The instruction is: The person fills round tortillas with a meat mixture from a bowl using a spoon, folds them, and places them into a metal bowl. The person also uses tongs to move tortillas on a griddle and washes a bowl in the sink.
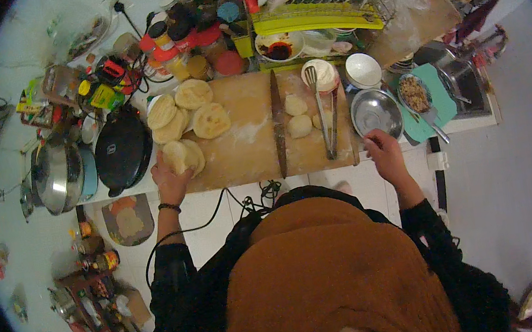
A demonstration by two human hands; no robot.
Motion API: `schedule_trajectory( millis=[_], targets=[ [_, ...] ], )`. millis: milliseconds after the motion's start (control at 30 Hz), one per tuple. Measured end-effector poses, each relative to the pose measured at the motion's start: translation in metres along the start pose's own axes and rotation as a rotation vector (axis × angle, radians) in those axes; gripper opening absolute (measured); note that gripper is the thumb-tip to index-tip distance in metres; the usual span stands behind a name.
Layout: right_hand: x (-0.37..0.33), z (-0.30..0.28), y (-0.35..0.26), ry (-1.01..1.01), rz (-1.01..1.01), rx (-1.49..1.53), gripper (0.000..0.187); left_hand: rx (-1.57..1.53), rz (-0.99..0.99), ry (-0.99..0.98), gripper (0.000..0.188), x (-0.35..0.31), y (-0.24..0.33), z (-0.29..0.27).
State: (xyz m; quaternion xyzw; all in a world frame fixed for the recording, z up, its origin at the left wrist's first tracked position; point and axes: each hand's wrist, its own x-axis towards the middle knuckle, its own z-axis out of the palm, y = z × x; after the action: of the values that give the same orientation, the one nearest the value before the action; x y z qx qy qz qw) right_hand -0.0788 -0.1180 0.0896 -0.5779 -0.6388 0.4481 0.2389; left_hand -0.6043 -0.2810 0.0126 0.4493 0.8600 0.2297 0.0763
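Note:
My left hand [169, 178] grips a pale round flatbread [176, 157] at the near left corner of a wooden board [241, 152]. Another flatbread lies partly under it. Several more flatbreads [210, 120] are piled behind. My right hand [383, 150] is closed, its fingers curled at the near rim of a metal bowl [376, 113]; what they hold, if anything, is hidden. Between my hands, a dark rolling pin [278, 121] lies across the floured board. To its right sit small dough rounds [299, 126] and metal tongs [322, 116], beside a bowl of white paste [319, 76].
A black electric pan [121, 150] and a steel pot [58, 175] stand left. Jars [211, 43] crowd the back, near a dish rack [317, 17]. At right are a white bowl [363, 70], a filling bowl [414, 92] on a green mat [448, 107], and a sink [475, 84].

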Motion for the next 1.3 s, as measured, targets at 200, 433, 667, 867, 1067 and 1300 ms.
schedule_trajectory(
  millis=[200, 433, 667, 867, 1067, 1300],
  targets=[
    [0.023, 0.063, -0.06, -0.44, 0.113, 0.452, 0.044, -0.173, 0.67, -0.224, 0.121, 0.026, 0.123, -0.033],
    [0.025, 0.094, -0.084, -0.576, 0.147, 0.752, 0.055, -0.359, 0.771, -0.37, 0.125, -0.018, 0.239, 0.004],
    [0.027, 0.078, -0.057, -0.452, 0.059, 0.634, 0.041, -0.407, 0.855, -0.284, 0.123, -0.026, 0.256, 0.042],
    [0.024, 0.067, -0.06, -0.226, -0.211, 0.363, 0.042, -0.792, 0.512, -0.383, 0.108, -0.014, 0.264, 0.052],
    [0.014, 0.061, -0.07, -0.154, -0.441, 0.228, 0.049, -1.441, 0.122, -0.721, 0.091, -0.024, 0.284, 0.045],
    [0.014, 0.056, -0.073, -0.215, -0.491, 0.145, 0.052, -1.416, 0.159, -0.665, 0.094, -0.025, 0.29, 0.043]
  ],
)
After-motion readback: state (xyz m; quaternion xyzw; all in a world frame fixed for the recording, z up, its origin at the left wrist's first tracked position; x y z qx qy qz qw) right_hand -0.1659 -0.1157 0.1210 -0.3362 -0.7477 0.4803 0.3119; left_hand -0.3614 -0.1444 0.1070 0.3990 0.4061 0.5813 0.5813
